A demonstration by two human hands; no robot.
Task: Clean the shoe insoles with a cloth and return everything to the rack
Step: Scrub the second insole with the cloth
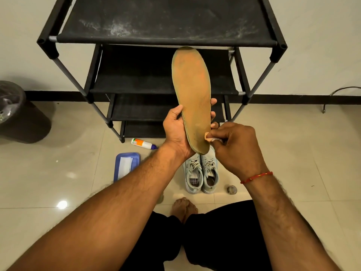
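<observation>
Glossy beige floor tiles fill the lower frame and meet a pale wall with a dark skirting strip. A black rack stands on the floor against that wall at upper centre; its top fabric shelf is streaked with pale dust. Just before the rack's lower left leg a white bottle lies on its side. Below it sits a blue tray holding a white sheet. A pair of pale shoes stands side by side at centre, with a small round jar just to their right. A dark bin stands at the left edge. Bare feet rest on the tiles below the shoes.
</observation>
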